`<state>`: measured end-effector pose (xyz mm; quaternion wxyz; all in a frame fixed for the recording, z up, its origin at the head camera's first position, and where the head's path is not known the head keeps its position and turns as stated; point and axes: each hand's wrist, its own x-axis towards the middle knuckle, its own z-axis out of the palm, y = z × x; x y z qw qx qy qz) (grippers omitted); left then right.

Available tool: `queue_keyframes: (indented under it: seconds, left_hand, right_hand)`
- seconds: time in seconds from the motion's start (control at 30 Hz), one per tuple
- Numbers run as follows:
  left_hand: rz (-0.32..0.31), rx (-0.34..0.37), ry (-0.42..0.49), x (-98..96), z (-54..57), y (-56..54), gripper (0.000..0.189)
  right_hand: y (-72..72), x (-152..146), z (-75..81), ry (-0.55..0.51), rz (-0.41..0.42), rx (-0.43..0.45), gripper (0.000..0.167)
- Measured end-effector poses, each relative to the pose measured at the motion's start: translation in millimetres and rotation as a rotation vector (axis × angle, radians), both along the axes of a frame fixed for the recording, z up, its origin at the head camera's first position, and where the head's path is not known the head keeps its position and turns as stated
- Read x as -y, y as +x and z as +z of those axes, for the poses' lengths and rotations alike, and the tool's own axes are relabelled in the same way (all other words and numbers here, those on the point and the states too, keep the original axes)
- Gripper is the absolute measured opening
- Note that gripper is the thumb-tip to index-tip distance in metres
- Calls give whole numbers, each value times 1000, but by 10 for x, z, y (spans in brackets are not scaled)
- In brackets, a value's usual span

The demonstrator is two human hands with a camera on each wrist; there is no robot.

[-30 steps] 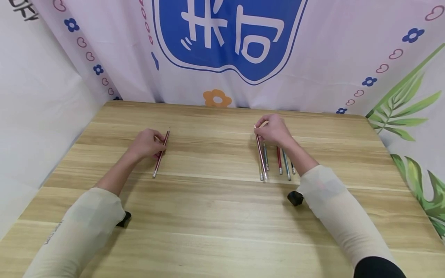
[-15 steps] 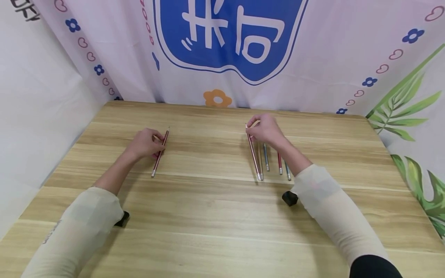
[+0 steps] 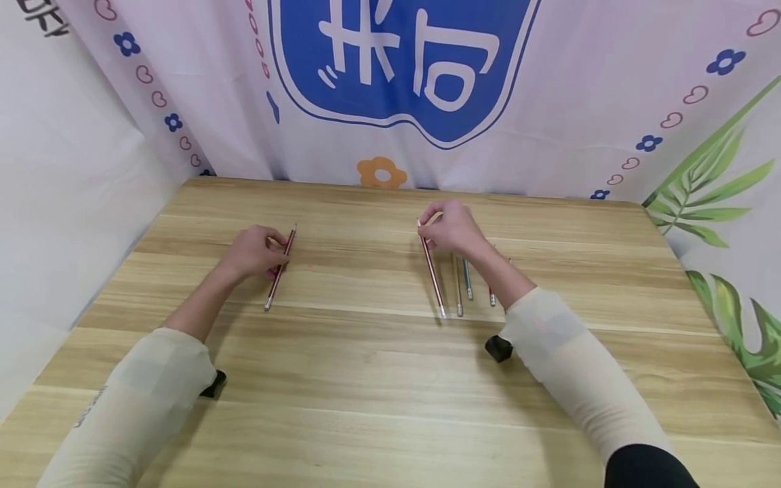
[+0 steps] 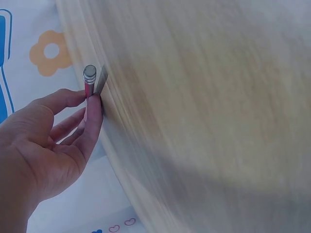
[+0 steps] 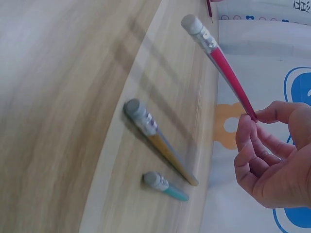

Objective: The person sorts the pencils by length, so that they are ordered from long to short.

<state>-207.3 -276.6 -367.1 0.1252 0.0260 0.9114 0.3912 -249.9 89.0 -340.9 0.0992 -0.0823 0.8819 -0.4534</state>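
My left hand point(image 3: 255, 252) pinches a dark red pencil point(image 3: 272, 290) between thumb and fingers at the table's left; its tip points to the back. In the left wrist view, the pencil's eraser end point(image 4: 90, 75) faces the camera. Toward the right, my right hand point(image 3: 450, 227) pinches another red pencil point(image 3: 433, 274) near its far end, eraser end toward me. The right wrist view shows this red pencil point(image 5: 228, 70) tilted and raised over its shadow. Beside it lie a yellow pencil point(image 3: 459, 291) and a blue-green pencil point(image 3: 468, 279).
Under my right forearm lies another red pencil point(image 3: 492, 297), partly hidden. A wooden table point(image 3: 366, 379) spreads beneath both hands. A printed cloth point(image 3: 329, 152) hangs along its back edge. Black pieces point(image 3: 499, 348) stick out below both sleeves.
My right hand has moved left with its red pencil, away from the other pencils, and the gap to the yellow one has grown. My left hand has barely shifted.
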Motion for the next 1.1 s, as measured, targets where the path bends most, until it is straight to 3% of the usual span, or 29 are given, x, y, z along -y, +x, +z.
queue_keyframes:
  seconds: [0.7, 1.1]
  left_hand:
    - [0, 2, -50, 25, 13, -7, 37]
    - [-43, 8, -47, 49, 26, -8, 46]
  right_hand:
    - [33, 265, 36, -25, 28, 34, 10]
    - [48, 381, 9, -44, 45, 21, 9]
